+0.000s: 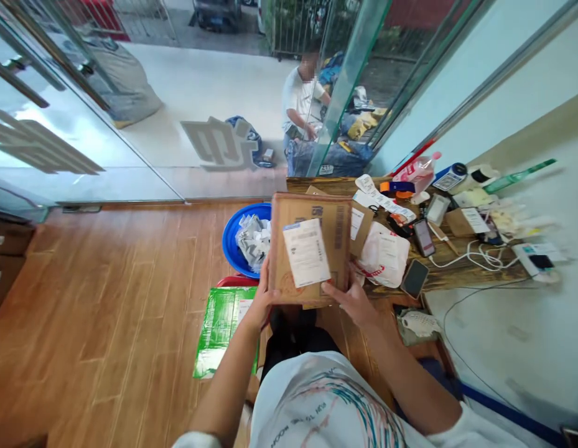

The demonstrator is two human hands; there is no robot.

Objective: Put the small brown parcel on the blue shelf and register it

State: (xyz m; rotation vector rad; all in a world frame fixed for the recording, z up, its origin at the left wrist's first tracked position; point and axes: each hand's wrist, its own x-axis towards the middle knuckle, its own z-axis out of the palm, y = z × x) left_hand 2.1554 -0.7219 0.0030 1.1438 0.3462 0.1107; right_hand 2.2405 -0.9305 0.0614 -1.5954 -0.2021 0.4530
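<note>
At twelve o'clock from the shirt [312, 398], a brown box [336, 246] is squeezed between the left hand [262, 297] at seven and right hand [353, 297] at five, right thumb pressing its top, most fingers hidden.

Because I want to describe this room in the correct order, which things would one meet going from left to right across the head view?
Stacked cardboard cartons → blue plastic tub → held, labelled cardboard box → white plastic-wrapped parcel → dark-screened smartphone → loops of white cable.
</note>
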